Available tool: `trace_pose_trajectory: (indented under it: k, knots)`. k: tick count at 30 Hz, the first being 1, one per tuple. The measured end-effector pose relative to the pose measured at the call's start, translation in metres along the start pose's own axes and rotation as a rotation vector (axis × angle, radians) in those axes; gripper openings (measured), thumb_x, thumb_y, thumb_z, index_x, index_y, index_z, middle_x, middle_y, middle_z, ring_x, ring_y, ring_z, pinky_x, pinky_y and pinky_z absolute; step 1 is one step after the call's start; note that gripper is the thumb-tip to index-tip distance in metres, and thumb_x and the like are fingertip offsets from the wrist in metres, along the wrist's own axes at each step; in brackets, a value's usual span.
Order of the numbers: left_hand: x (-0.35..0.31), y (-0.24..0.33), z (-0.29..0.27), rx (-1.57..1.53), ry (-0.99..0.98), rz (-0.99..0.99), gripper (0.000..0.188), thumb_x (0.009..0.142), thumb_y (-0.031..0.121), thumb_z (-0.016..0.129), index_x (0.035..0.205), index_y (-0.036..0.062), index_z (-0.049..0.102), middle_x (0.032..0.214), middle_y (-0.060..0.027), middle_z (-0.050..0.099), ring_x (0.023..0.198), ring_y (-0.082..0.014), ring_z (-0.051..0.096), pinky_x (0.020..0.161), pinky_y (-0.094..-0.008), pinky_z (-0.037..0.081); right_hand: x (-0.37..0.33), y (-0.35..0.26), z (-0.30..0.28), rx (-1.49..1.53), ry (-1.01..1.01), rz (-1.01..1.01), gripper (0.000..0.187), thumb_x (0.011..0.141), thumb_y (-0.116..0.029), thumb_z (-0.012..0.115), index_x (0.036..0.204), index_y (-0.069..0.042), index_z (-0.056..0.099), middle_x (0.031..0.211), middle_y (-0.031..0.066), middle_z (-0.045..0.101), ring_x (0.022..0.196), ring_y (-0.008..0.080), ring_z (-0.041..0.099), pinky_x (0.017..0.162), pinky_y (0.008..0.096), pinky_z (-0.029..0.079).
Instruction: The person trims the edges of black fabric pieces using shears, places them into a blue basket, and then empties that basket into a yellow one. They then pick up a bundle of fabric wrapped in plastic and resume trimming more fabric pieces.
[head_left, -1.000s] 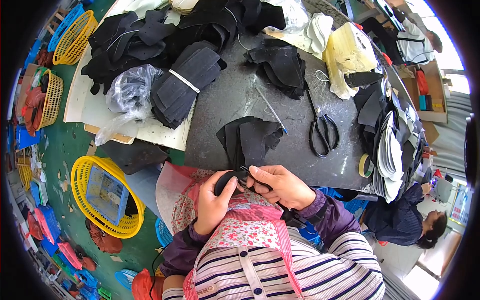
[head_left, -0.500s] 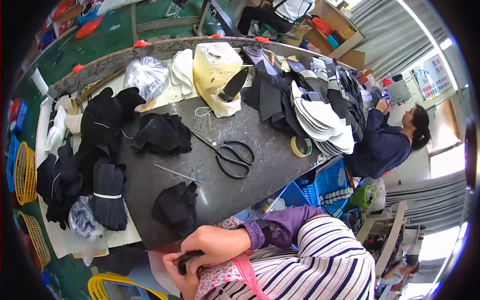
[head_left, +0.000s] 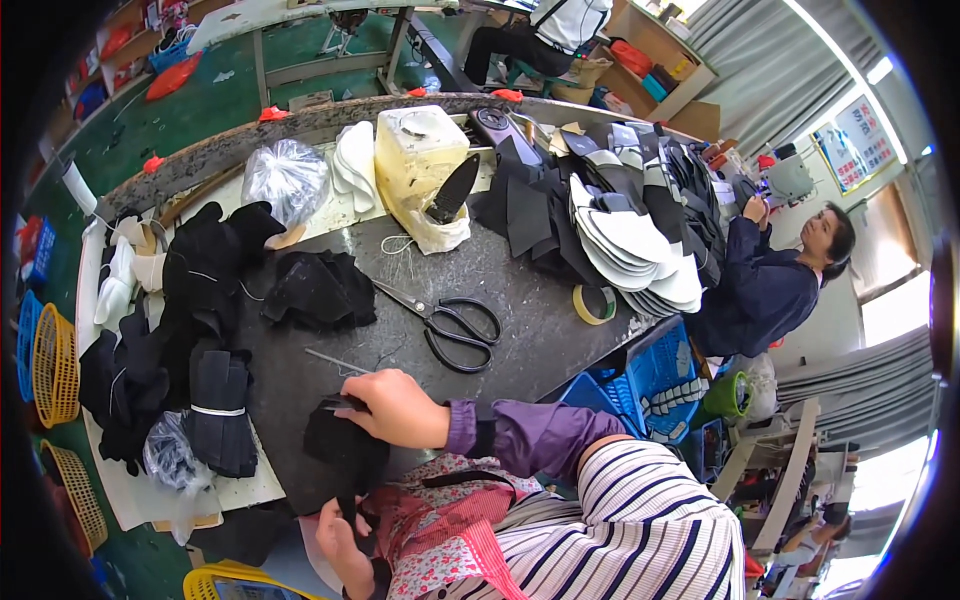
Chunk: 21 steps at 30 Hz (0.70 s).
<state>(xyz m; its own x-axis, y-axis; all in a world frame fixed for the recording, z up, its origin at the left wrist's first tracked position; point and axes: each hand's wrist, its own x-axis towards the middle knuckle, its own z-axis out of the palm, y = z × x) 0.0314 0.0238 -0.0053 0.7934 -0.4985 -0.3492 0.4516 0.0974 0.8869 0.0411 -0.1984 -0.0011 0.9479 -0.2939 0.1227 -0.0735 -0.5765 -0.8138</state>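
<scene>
My right hand [head_left: 400, 408], in a purple sleeve, reaches over the near table edge and pinches a piece from the black fabric pile [head_left: 335, 450]. Lower down, at the lap, my left hand [head_left: 342, 548] has its fingers closed on a narrow black fabric piece [head_left: 350, 512], partly hidden. A thin pen-like stick [head_left: 335, 361] lies just beyond the right hand, its end covered by it. Black-handled scissors [head_left: 460, 332] rest farther off with the blades apart. Another crumpled black fabric pile [head_left: 318, 290] sits to their left.
Stacked black and white cut pieces [head_left: 625, 235] fill the far right of the table [head_left: 530, 350], near a tape roll [head_left: 594, 304]. A yellowish plastic container [head_left: 420, 150] stands at the back. Banded black strips [head_left: 220, 410] lie left. A co-worker [head_left: 770, 270] sits at right.
My hands, together at the lap before, are now apart. The right hand has moved up and away onto the black pile; the left has shifted slightly down and left.
</scene>
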Motion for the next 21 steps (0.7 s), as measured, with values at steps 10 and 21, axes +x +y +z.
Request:
trace_pose_trajectory:
  k: [10,21]
  knots:
    - [0.006,-0.004,0.014,0.179,0.202,-0.071,0.016,0.091,0.012,0.054,0.091,-0.0038,0.059,0.070,-0.0009,0.055,0.064,-0.0056,0.049,0.059,-0.0204,0.038,0.002,-0.034,-0.010,-0.383,0.094,-0.011,0.040,0.074,-0.029,0.070,0.098,-0.004,0.050,0.089,0.0138,0.052,0.068,0.0290,0.059,0.056,0.0389,0.047]
    - [0.010,-0.015,0.007,0.239,0.012,0.018,0.011,0.083,0.008,0.065,0.083,-0.0020,0.062,0.072,-0.0034,0.061,0.059,-0.0048,0.051,0.051,-0.0207,0.038,-0.027,-0.039,-0.028,0.469,-0.839,0.765,0.040,0.095,-0.036,0.049,0.088,0.001,0.064,0.063,-0.0019,0.050,0.059,0.0056,0.041,0.052,0.0226,0.035]
